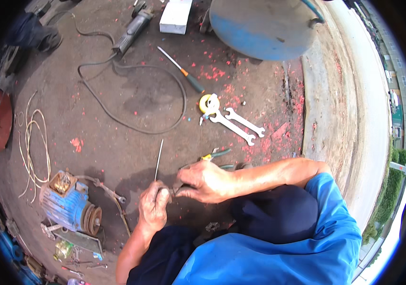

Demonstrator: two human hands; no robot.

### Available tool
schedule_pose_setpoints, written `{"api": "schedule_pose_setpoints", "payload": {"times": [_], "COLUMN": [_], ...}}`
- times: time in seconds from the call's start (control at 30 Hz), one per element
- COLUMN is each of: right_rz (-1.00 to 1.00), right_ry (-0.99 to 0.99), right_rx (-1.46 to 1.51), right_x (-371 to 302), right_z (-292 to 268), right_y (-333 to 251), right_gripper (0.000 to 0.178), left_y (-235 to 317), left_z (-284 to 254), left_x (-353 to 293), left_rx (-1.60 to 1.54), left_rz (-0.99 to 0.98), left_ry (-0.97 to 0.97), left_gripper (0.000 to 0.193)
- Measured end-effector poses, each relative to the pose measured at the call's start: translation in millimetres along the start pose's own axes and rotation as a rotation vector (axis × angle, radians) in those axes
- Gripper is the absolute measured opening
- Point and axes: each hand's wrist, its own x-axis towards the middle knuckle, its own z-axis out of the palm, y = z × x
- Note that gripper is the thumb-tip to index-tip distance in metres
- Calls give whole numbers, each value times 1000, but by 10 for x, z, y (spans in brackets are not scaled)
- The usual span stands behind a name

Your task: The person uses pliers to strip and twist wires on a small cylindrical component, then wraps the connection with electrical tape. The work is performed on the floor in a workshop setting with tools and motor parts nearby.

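Observation:
My left hand (153, 209) is closed around a thin straight metal rod (159, 159), which points up and away from the fist; its lower end is hidden in my fingers. Close beside it, my right hand (207, 180) is pinched shut, fingertips almost touching the left thumb. Whatever sits between those fingertips is too small and dark to make out. Just beyond my right knuckles lie pliers with yellow and green handles (219, 153), partly covered by the hand.
Ahead lie two open-end wrenches (234, 129), a yellow tape roll (208, 103), a long screwdriver (180, 69) and a corded angle grinder (134, 32). A blue electric motor (65, 204) stands at left near coiled wire (34, 142). A white box (176, 17) and blue-grey disc (262, 31) are farther off.

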Motion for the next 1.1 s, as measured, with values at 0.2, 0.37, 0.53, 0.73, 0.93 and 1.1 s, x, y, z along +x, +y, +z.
{"api": "schedule_pose_setpoints", "payload": {"times": [0.2,0.37,0.53,0.73,0.93,1.1], "right_rz": [12,282,318,494,587,538], "right_ry": [8,-49,-86,-231,-126,-116], "right_rx": [-121,84,81,567,657,769], "right_x": [-19,-42,-62,-31,-73,-47], "right_z": [-192,-178,-208,-56,-114,-20], "right_y": [-118,-115,-144,-48,34,29], "right_gripper": [27,41,43,40,42,23], "left_y": [-64,-142,-181,-80,19,-71], "left_z": [143,157,161,150,101,80], "left_x": [46,32,11,-42,45,-12], "left_rx": [-149,-84,-113,-148,-159,-206], "left_rz": [-101,32,34,87,-88,23], "left_ry": [-6,-7,37,27,35,62], "left_gripper": [41,28,27,28,23,26]}}
